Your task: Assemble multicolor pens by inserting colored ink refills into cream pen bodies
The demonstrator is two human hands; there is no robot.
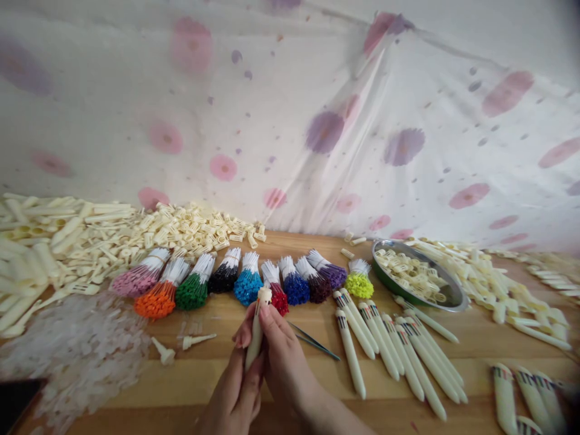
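Observation:
A cream multicolour pen (256,338) stands nearly upright between my two hands. My left hand (240,386) is wrapped round its lower barrel. My right hand (285,347) grips the upper end, its thumb against the side near the top. The pen's top end shows small dark marks too fine to make out. Metal tweezers (319,344) lie on the table just right of my right hand. Behind the pen sits a bundle of red-tipped white refills (275,287). Several cream pens with coloured sliders (394,350) lie side by side to the right.
Rubber-banded refill bundles, such as the orange one (156,296), form a row. Piled clear plastic pieces (86,350) and cream parts (190,226) lie left. An oval metal dish (457,299) of cream parts stands right, beside piled barrels (507,284). A flowered plastic sheet (272,109) hangs behind.

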